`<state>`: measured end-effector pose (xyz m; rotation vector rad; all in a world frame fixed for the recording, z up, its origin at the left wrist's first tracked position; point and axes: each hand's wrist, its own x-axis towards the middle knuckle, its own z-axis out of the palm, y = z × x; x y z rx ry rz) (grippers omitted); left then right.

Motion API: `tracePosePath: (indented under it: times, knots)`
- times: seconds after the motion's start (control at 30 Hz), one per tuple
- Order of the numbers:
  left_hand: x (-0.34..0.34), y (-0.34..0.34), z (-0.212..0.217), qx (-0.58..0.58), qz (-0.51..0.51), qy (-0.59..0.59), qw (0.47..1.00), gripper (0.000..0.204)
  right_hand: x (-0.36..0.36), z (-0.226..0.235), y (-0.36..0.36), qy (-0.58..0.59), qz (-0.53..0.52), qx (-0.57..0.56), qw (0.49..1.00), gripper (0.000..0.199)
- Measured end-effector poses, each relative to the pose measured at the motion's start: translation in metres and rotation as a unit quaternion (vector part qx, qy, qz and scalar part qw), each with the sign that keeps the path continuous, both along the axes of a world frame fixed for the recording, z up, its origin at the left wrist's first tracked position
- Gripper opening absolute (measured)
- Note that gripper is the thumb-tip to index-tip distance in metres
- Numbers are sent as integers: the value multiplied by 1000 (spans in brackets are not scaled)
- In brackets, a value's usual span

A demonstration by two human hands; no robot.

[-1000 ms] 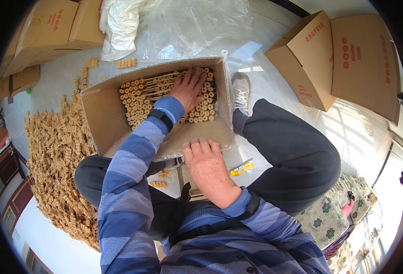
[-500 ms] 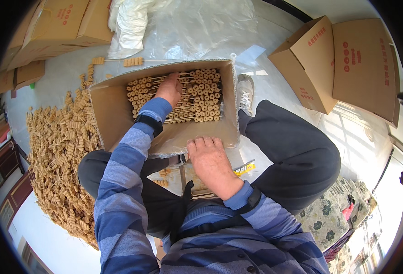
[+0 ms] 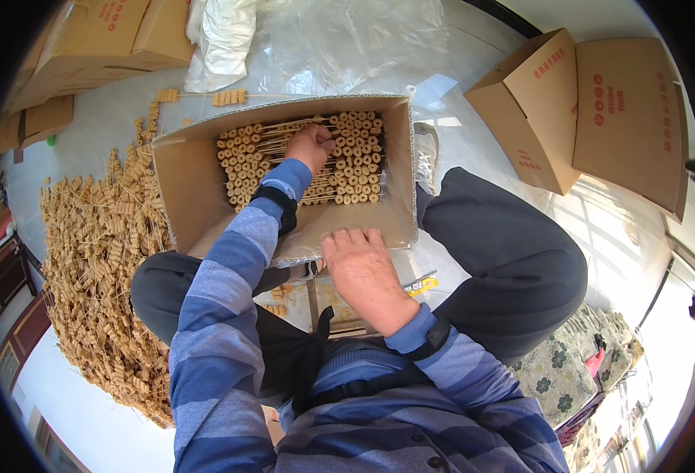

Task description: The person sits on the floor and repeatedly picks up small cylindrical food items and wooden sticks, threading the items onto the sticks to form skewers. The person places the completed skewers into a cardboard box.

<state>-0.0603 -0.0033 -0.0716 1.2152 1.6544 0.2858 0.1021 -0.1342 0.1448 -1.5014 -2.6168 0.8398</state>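
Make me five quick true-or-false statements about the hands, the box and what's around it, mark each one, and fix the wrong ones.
1. The left hand is inside the open cardboard box, at the packed tan pieces. True.
2. The right hand is deep inside too. False: it is at the box's near edge.
3. The large loose pile lies left of the box. True.
4. The cutter is red. False: it is yellow.
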Motion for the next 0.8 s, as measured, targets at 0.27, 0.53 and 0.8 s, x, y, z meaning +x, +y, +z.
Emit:
tracePosePath:
  times: [0.27,0.53,0.8]
  knots:
    - [-3,-5,-15,-9,80,-95,992,32,-1,-3,1,39,-8,14,999,25]
    - [1,-7,-11,-5,96,-117,988,29,-5,-4,1,47,-2,-8,999,21]
    - [11,-8,-6,25,69,-33,997,25,-6,-7,0,56,-10,8,998,19]
